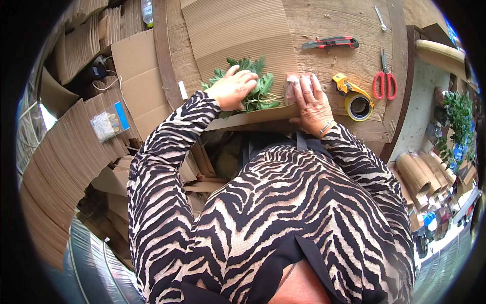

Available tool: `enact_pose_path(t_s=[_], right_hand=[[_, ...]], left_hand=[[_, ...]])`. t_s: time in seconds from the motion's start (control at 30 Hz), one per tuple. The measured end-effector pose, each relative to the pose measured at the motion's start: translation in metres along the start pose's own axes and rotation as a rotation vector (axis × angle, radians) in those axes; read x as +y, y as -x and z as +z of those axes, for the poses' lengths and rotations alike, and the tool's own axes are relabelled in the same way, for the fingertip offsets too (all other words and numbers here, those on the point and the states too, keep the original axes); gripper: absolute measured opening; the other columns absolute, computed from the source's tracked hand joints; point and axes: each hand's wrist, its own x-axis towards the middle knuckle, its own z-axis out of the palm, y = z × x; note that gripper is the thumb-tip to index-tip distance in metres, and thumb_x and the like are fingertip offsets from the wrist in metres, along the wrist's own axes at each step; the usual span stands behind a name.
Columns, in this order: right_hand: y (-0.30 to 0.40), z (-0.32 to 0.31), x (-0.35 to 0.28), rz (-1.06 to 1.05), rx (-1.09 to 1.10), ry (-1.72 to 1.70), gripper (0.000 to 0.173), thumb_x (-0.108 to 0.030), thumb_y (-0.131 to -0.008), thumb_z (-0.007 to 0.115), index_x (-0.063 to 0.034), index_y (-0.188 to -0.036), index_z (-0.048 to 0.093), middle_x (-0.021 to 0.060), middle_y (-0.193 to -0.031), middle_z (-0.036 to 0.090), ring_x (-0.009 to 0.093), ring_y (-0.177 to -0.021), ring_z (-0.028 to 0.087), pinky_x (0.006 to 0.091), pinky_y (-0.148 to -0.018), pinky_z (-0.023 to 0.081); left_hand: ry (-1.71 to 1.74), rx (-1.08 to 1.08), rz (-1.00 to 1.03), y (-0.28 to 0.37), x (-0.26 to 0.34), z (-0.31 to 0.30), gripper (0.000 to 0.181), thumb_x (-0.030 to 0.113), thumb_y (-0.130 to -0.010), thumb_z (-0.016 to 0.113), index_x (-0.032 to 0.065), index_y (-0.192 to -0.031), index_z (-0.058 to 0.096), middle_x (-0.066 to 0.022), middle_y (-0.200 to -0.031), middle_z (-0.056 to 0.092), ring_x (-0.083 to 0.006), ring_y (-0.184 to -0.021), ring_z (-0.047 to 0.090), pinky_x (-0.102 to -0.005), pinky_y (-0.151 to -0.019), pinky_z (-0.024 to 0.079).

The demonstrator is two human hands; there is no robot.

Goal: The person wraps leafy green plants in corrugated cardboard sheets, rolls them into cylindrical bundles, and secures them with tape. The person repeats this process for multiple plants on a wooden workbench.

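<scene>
A sheet of corrugated cardboard (235, 34) lies on the wooden table (341, 19) before me. On its near part rests a bunch of green leafy stems (262, 89), the cut ends pointing right. My left hand (233, 86) lies over the leaves with its fingers spread; whether it grips them I cannot tell. My right hand (313, 102) rests its fingers on a small pinkish packet in clear plastic (290, 89) at the right edge of the cardboard. The packet's far part is partly under the fingers, so its contents are unclear.
Right of my right hand lie a yellow tape dispenser (353, 97), red-handled scissors (384, 81), a red and black utility knife (330, 42) and a white plastic spoon (380, 18). Stacked cardboard (64, 163) stands at left, with a plastic bag (108, 122) on it. Cardboard rolls (414, 173) are at right.
</scene>
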Motion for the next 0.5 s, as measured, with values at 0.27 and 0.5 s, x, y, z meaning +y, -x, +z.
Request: enact_pose_path(t_s=[0.27, 0.5], right_hand=[[0.0, -0.002, 0.0, -0.002, 0.011, -0.015, 0.12, -0.043, -0.049, 0.091, -0.0016, -0.146, 0.035, 0.0202, -0.154, 0.028, 0.044, -0.145, 0.02, 0.0499, -0.111, 0.035], [0.001, 0.003, 0.003, -0.021, 0.037, -0.03, 0.126, -0.046, -0.049, 0.09, -0.0026, -0.151, 0.03, 0.0194, -0.153, 0.028, 0.047, -0.143, 0.021, 0.0502, -0.105, 0.038]], left_hand=[[-0.094, 0.044, -0.169, 0.047, 0.006, 0.011, 0.096, 0.024, -0.064, 0.088, 0.016, -0.146, 0.04, -0.0123, -0.151, 0.035, -0.0321, -0.143, 0.031, -0.0527, -0.119, 0.022], [0.086, 0.182, -0.091, 0.06, 0.056, -0.046, 0.07, -0.003, -0.074, 0.064, 0.01, -0.141, 0.047, -0.0152, -0.146, 0.044, -0.0326, -0.141, 0.036, -0.0498, -0.117, 0.027]])
